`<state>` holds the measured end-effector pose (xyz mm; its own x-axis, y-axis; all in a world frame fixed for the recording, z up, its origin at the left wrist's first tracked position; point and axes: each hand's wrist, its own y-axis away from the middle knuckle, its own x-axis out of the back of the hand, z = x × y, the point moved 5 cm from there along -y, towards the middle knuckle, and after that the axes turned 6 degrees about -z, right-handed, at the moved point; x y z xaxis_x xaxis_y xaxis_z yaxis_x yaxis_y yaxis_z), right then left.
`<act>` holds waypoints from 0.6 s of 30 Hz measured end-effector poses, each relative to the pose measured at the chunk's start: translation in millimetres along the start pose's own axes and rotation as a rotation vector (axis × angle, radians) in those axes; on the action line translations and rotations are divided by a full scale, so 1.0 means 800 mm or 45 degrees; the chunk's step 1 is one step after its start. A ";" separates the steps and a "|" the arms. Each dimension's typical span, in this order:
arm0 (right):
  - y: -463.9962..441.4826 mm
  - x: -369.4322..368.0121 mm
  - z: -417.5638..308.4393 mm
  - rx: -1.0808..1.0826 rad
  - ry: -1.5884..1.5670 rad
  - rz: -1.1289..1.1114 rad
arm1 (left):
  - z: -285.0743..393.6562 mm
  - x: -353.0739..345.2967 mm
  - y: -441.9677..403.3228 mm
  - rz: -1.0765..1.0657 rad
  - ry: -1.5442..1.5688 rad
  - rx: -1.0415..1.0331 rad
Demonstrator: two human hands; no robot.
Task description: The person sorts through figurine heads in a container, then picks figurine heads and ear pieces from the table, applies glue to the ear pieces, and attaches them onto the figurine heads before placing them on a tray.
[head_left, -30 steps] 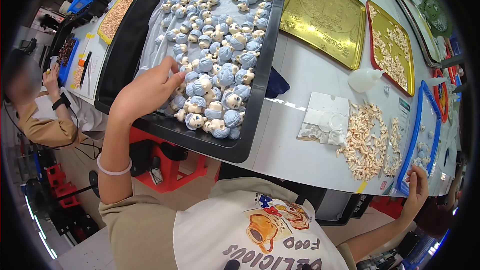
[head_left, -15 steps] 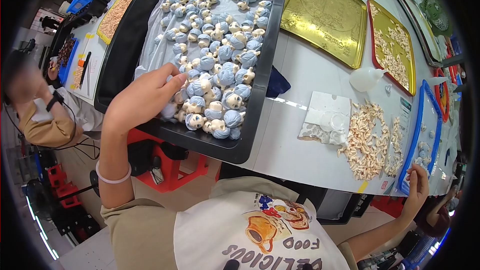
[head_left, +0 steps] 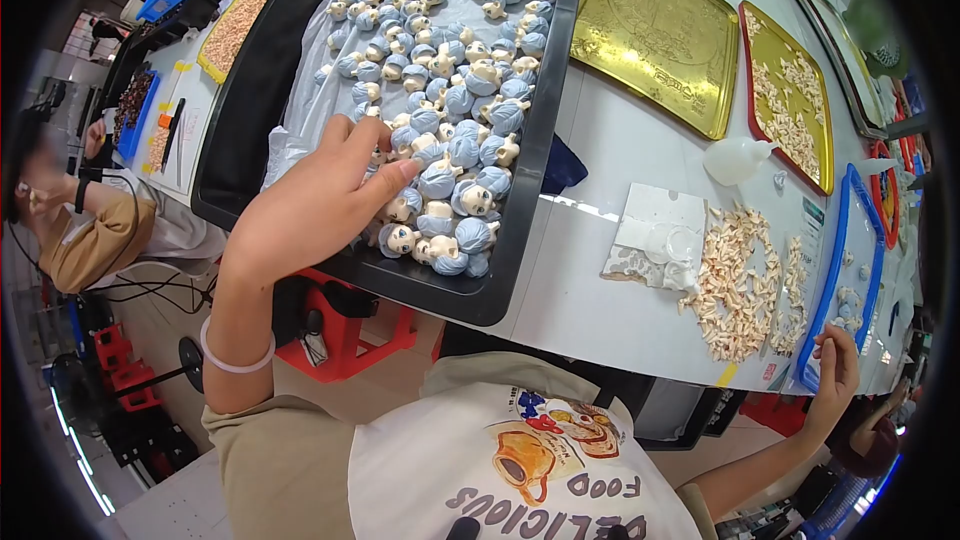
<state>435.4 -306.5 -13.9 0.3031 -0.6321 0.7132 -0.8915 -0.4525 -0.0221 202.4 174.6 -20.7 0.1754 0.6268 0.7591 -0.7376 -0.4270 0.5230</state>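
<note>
My left hand [head_left: 310,200] reaches over the near left of a black tray [head_left: 497,290] full of small doll heads [head_left: 440,180] with light blue hair. Its thumb and index finger are apart, with their tips among the heads; the other fingers are partly hidden. At the right, my right hand [head_left: 838,370] is raised beside the near end of a blue tray [head_left: 812,345], fingers curled together. Whatever its fingertips pinch is too small to make out. Several doll heads lie inside that blue tray.
Small cream-coloured pieces [head_left: 735,285] lie heaped on the white table beside a white card [head_left: 655,220]. Behind them are a white squeeze bottle [head_left: 737,160], a gold tray [head_left: 655,40] and a red-rimmed tray [head_left: 750,110]. Another person [head_left: 90,230] sits at the left.
My left hand has shifted right and its thumb has spread from the index finger over the doll heads. My right hand stays nearly still. The person at the left has moved an arm.
</note>
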 end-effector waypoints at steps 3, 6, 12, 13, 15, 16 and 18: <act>-0.001 0.001 0.000 0.005 -0.006 -0.003 | 0.008 -0.005 0.007 0.101 0.100 -0.099; -0.002 0.002 0.000 0.009 -0.010 0.001 | 0.046 -0.007 0.023 0.364 -0.360 -0.468; -0.001 0.004 0.004 0.003 -0.005 -0.002 | 0.034 -0.020 -0.001 0.285 -0.142 -0.231; -0.001 0.003 0.005 0.014 -0.009 -0.005 | 0.029 -0.018 -0.006 0.241 -0.080 -0.257; -0.002 0.002 0.006 0.013 -0.008 -0.003 | 0.019 -0.018 -0.014 0.192 -0.033 -0.252; -0.002 0.002 0.006 0.009 -0.003 0.000 | 0.019 -0.018 -0.016 0.188 -0.042 -0.297; -0.003 -0.001 0.005 0.012 -0.006 -0.007 | 0.018 -0.017 -0.019 0.188 -0.053 -0.337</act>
<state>438.8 -307.4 -17.4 0.3097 -0.6322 0.7102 -0.8866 -0.4620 -0.0246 220.8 163.2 -33.3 0.0761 0.5408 0.8377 -0.9006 -0.3233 0.2905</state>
